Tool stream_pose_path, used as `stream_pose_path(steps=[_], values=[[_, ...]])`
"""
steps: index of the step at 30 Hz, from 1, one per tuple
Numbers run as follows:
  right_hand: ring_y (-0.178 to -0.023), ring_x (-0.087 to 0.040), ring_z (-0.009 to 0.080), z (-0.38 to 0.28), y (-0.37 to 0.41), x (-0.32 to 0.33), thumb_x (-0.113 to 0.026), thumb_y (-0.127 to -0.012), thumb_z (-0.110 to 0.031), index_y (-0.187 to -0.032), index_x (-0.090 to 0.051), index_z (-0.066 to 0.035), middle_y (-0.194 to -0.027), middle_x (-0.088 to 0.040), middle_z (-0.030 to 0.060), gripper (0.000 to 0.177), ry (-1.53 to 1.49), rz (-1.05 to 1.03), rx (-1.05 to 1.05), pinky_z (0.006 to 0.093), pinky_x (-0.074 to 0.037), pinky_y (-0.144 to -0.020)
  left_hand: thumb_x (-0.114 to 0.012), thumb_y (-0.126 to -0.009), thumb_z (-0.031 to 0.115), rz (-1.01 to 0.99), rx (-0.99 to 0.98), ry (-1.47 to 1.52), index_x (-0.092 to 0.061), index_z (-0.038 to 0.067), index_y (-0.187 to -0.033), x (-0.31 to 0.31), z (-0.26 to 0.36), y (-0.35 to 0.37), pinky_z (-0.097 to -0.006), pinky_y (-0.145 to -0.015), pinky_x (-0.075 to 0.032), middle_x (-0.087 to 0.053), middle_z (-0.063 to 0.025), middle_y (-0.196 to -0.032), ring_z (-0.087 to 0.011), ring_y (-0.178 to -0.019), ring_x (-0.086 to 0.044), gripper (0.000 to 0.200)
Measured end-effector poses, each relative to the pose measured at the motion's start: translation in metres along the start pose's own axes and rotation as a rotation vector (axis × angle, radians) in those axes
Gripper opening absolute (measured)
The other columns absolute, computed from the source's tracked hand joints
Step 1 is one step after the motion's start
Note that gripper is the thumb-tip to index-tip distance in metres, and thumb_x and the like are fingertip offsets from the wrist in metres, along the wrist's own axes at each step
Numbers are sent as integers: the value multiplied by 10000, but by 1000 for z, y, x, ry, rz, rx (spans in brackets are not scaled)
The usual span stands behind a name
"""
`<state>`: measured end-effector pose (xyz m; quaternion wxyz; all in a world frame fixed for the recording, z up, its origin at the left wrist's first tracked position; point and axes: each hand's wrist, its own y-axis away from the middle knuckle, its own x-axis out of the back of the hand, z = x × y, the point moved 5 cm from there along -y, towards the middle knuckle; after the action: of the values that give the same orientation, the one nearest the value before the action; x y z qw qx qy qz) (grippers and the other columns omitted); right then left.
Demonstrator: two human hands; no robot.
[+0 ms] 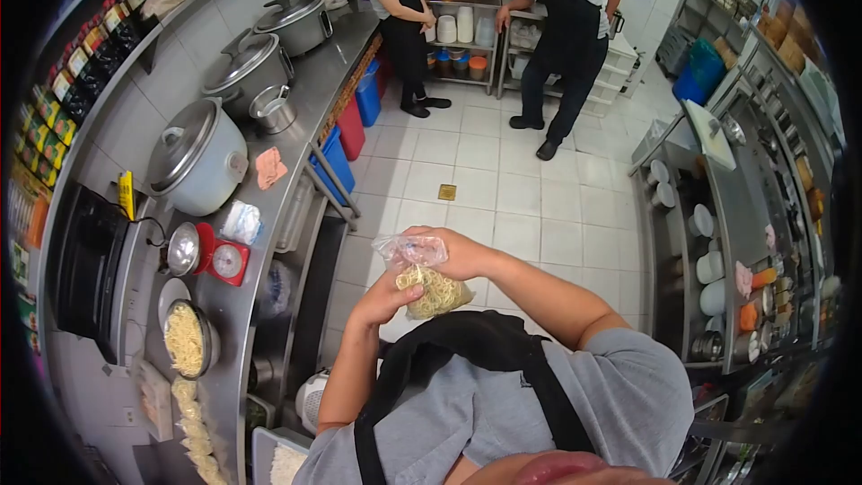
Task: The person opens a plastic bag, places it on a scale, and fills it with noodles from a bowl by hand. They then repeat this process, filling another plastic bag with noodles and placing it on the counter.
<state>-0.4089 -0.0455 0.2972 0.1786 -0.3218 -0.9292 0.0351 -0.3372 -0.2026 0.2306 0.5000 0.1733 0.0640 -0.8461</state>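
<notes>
we hold a clear plastic bag of noodles [429,287] in front of our chest, above the tiled floor [503,189]. our right hand [462,256] is closed on the bag's bunched top, and our left hand [384,298] pinches its side. to the left, the steel counter [310,117] carries a red scale [220,259], a bowl of noodles [186,339] and rice cookers [197,157]. two people in aprons [566,27] stand well apart from us, down the aisle.

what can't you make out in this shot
Head view: fingers of the left hand, hidden behind the noodle bag.
Head view: whether its top is tied, covered by the right hand.
Head view: red scale dial reading, too small.
Head view: shelf bottles labels, too small and blurred.
</notes>
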Motion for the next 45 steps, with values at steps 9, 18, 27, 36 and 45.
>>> stream_pose_path(steps=[9, 18, 27, 36, 45], values=[[-1067, -743, 178, -36, -41, 13, -633, -1159, -356, -1258, -760, -32, -1167, -794, 70, 361, -381, 117, 33, 359, -565, -1014, -803, -1032, 177, 118, -72, -99, -532, 3, -1554, 8, 68, -25, -369, -1106, -530, -676, -88, -1400, -188, -1293, -645, 613], [-1031, -752, 160, -26, -62, 31, -556, -1197, -325, -1211, -771, -11, -1116, -803, 76, 381, -550, 259, -77, 344, -612, -957, -857, -950, 256, 92, -16, 62, -416, -36, -1615, 9, 70, -19, -435, -1163, -537, -651, -158, -1481, -269, -1354, -669, 849], [-1013, -759, 210, 8, -65, 32, -524, -1206, -275, -1185, -719, 0, -1127, -785, 122, 338, -618, 469, -113, 382, -630, -936, -831, -981, 270, 207, -111, 218, -299, 71, -1701, 14, 50, -11, -555, -1029, -650, -581, -160, -1557, -306, -1352, -678, 917], [-981, -770, 227, 62, -73, 5, -521, -1205, -293, -1166, -706, 4, -1100, -780, 142, 352, -738, 496, -239, 391, -660, -887, -866, -978, 262, 443, -89, 191, -413, 50, -1606, 21, 7, -2, -467, -894, -703, -667, -122, -1417, -272, -1253, -723, 803], [-1057, -768, 178, 24, -84, -23, -537, -1205, -318, -1295, -717, -6, -1152, -804, 92, 371, -506, 249, -32, 339, -622, -942, -794, -1012, 226, 488, 26, 114, -522, 40, -1537, 47, 16, 18, -478, -876, -708, -727, -125, -1350, -276, -1176, -770, 620]])
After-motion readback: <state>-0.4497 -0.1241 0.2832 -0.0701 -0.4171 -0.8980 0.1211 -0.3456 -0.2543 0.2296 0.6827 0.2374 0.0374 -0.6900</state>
